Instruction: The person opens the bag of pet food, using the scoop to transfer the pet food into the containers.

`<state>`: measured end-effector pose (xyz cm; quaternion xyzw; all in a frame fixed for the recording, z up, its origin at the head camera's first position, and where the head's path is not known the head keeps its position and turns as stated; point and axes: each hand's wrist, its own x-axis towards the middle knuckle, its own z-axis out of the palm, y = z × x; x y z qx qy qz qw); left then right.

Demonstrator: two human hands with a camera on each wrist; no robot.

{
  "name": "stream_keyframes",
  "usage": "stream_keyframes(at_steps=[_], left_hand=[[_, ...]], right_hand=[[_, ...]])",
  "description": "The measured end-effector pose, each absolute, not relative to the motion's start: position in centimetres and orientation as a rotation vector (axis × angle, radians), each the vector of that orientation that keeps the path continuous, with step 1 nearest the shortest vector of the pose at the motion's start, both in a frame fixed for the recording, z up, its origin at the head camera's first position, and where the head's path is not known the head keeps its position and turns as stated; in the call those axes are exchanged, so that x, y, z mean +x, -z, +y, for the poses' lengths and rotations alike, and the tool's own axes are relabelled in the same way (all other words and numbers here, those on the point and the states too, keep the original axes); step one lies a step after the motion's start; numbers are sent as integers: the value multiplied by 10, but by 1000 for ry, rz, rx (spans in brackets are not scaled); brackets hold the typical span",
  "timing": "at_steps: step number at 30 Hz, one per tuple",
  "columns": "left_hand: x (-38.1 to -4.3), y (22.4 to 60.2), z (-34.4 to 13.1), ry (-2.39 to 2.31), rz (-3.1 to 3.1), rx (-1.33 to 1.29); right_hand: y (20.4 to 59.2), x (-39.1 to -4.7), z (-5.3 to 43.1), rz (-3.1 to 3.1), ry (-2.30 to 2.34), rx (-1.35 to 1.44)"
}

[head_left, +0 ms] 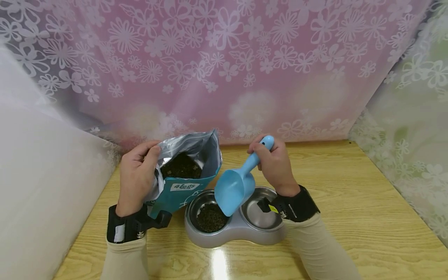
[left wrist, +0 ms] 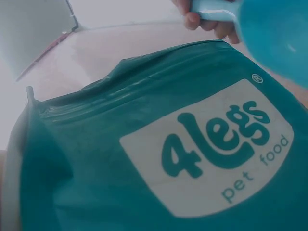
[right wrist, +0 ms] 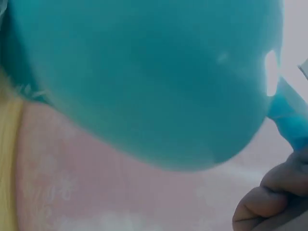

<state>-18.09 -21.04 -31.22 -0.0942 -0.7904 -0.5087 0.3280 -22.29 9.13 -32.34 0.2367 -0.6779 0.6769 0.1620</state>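
My left hand (head_left: 137,177) grips the rim of an open teal pet food bag (head_left: 182,194), thumb toward the opening. Dark kibble (head_left: 181,166) shows inside it. The bag's printed front (left wrist: 86,163) fills much of the left wrist view. In my right hand (head_left: 274,165) is the handle of a light blue scoop (head_left: 229,190), its bowl tilted down with no kibble visible in it. The scoop hangs over a grey double pet bowl (head_left: 238,236). Kibble (head_left: 211,218) lies in the bowl's left dish; the right dish (head_left: 260,210) shows bare metal, partly covered by my wrist.
Beneath everything is a wood-grain table (head_left: 367,217). A pink flowered curtain (head_left: 210,77) hangs along its back edge. White sheeting (head_left: 45,175) stands on the left and a pale floral sheet (head_left: 413,136) on the right.
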Motion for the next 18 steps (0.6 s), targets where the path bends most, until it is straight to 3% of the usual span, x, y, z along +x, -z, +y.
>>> stream_keyframes(at_steps=[4,10,18], left_hand=[[-182,312,-210,1323,-2069,-266],[-182,313,-208,1297,-2083,-261],[-182,314,-207,1306,-2083,-262]], right_hand=[[317,-225,101,-1712,-2283,539],[314,-231,107,-1261,-2709,545],[312,-229,103,-1243,-2534,465]])
